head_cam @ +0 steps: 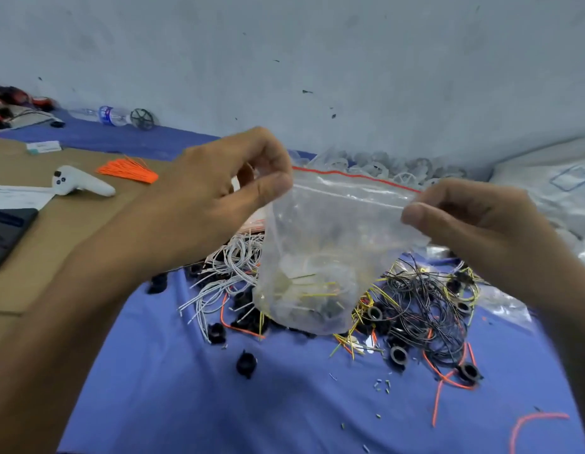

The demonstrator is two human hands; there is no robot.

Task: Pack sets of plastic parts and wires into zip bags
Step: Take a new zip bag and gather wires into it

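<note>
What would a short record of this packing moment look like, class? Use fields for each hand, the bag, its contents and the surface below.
Left hand: pinches the zip bag at its top left corner
Right hand: pinches the top right corner
Zip bag: clear, red strip on top, held above the piles; seal state unclear
Contents: yellow wires, pale and dark parts, blurred
Below: white wires, black wires, black plastic parts on blue cloth

Clear zip bag (320,244) hangs upright (parts and wires inside).
</note>
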